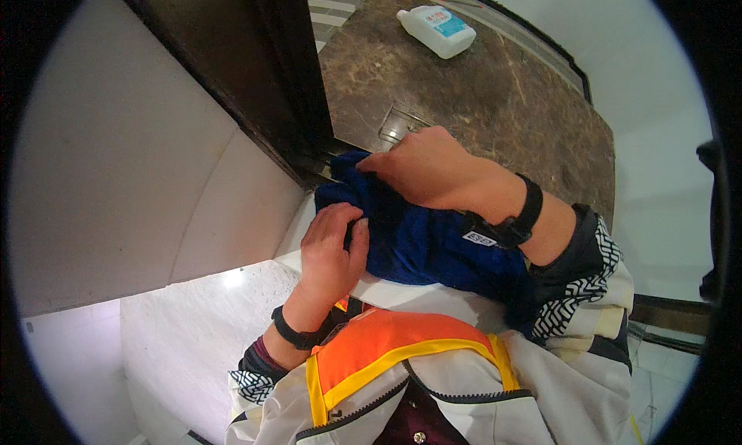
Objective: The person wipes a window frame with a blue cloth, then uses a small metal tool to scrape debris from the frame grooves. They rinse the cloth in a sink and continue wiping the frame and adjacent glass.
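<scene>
A dark blue cloth (406,242) lies bunched over a white ledge in front of me, its right end hanging near my right sleeve. My left hand (333,242) grips its left edge, with the fingertips curled into the fabric. Above it, my right hand (432,166) presses and pinches the cloth's upper folds near the corner by the dark frame. The fingertips of my right hand are partly hidden. Just beyond that hand sits a small metal-framed fixture (400,125), partly covered by it.
A brown marble-patterned surface (493,91) extends beyond my hands. On it, a white plastic jug (440,32) with a printed label lies on its side. A dark upright frame (284,56) and a pale panel (133,155) stand at the left. White walling (655,155) rises at the right.
</scene>
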### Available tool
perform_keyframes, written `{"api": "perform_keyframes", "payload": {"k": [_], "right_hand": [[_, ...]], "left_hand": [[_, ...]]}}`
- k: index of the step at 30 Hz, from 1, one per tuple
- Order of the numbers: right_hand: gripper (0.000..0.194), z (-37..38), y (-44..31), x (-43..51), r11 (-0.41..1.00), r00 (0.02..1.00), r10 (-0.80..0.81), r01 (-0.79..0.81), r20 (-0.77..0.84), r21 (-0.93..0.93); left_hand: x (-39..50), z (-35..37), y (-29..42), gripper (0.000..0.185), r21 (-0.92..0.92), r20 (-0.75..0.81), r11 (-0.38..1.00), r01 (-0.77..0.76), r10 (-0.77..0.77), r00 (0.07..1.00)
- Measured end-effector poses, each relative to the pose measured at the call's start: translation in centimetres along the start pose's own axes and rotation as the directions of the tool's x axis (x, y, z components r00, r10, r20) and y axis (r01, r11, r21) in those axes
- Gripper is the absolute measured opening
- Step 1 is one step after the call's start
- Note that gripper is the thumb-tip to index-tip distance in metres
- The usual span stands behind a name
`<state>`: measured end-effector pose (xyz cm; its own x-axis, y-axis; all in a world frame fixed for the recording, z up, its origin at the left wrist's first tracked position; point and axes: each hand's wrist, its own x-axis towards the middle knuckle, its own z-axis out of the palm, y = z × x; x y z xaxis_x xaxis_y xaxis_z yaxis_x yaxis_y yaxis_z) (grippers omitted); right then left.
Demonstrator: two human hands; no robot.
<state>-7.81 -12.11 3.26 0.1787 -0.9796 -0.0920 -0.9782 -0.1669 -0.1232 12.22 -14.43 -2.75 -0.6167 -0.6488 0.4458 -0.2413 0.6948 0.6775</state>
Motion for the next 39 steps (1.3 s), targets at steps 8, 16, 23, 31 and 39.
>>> {"api": "perform_keyframes", "payload": {"k": [8, 16, 23, 31, 39], "right_hand": [[0.026, -0.5, -0.4, -0.3, 0.975, 0.98, 0.132, -0.103, -0.146, 0.195], [0.02, -0.2, -0.2, -0.1, 0.972, 0.972, 0.132, -0.088, -0.196, 0.216], [0.021, 1.4, -1.1, 0.0, 0.979, 0.943, 0.165, -0.12, -0.29, 0.166], [0.037, -1.1, -3.2, 0.2, 0.984, 0.997, 0.065, -0.072, -0.049, -0.164], [0.031, -0.6, -3.0, 0.2, 0.96, 0.97, -0.044, -0.025, -0.238, -0.28]], "left_hand": [[0.0, -0.2, 0.1, 0.014, -0.001, 0.025, 1.0, 0.016, -0.016, 1.0], [0.1, -0.2, 0.3, 0.013, 0.022, 0.001, 0.999, -0.044, 0.044, 0.999], [0.6, 0.0, 0.9, 0.012, 0.02, 0.017, 1.0, -0.019, 0.019, 1.0], [0.7, 0.2, 0.7, 0.016, 0.02, 0.057, 1.0, -0.006, 0.005, 0.998], [0.4, 0.1, 0.4, 0.015, -0.001, 0.062, 1.0, 0.006, -0.006, 0.998]]}}
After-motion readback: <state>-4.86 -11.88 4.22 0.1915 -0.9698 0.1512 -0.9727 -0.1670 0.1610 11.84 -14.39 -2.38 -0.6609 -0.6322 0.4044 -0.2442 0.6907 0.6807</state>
